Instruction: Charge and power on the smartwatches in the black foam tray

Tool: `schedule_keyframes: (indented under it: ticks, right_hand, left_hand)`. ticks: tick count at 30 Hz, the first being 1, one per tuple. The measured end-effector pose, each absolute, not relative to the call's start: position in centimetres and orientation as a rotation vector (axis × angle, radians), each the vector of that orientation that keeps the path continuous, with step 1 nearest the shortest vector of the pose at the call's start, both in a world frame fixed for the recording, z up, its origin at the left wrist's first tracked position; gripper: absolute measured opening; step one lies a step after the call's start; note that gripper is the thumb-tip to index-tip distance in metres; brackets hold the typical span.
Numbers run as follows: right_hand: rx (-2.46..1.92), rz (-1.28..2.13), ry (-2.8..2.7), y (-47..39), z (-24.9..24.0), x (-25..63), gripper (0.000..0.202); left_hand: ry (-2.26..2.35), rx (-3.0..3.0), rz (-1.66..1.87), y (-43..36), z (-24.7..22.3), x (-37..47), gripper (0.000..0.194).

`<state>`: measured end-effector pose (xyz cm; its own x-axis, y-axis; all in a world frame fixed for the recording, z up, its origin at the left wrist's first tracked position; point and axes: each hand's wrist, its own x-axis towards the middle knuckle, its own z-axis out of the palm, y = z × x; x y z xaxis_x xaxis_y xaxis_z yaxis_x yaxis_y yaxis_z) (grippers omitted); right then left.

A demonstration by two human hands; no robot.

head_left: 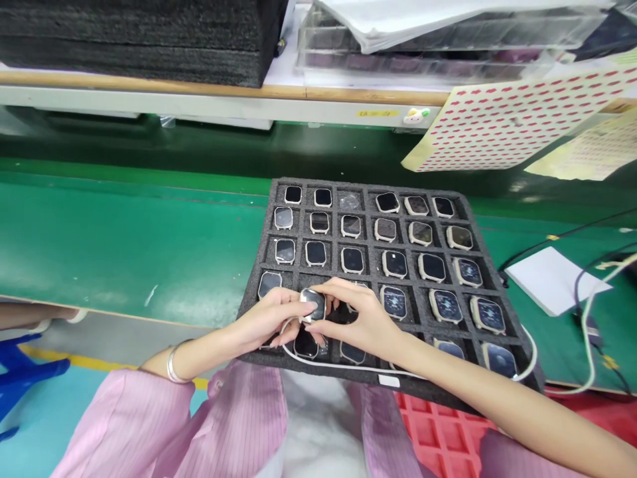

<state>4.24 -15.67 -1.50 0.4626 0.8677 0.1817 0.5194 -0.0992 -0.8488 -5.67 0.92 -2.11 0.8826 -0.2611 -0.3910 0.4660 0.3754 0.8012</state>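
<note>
A smartwatch case [311, 307] with a dark screen is held between my two hands, just above a grey foam tray [343, 373]. My left hand [279, 313] grips its left side, with the thumb lying over the screen. On the other side, the fingers and thumb of my right hand [365, 320] pinch the edge. A white cable [343, 364] loops up to my left fingers; its end is hidden behind the hand. Rows of similar watch cases [352, 259] lie face up in the tray's pockets, some with lit screens [446, 306].
The tray overhangs the front of a green bench [124, 239]. To the right are a white pad [557, 279] and loose cables [590, 332]. Red-dotted sheets [517, 123] hang from a shelf holding black foam [129, 43]. A red tray [438, 431] lies below, a blue stool [30, 372] at left.
</note>
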Motion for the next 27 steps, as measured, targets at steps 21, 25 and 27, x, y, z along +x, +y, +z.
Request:
schedule_keyframes:
  ticks: [21,25,27]
  right_hand:
    - [-1.558,0.349,-1.615,-15.7,-2.9,7.5,0.039]
    - [-1.553,0.340,-1.595,-15.8,-2.9,7.4,0.039]
    - [-1.576,0.319,-1.607,-15.8,-2.8,7.2,0.038]
  left_hand:
    - [0.325,1.407,-0.146,-1.7,-2.1,-6.1,0.030]
    - [0.305,1.434,-0.147,-1.8,-2.0,-6.2,0.028]
    - [0.308,1.435,-0.146,-1.9,-2.0,-6.2,0.027]
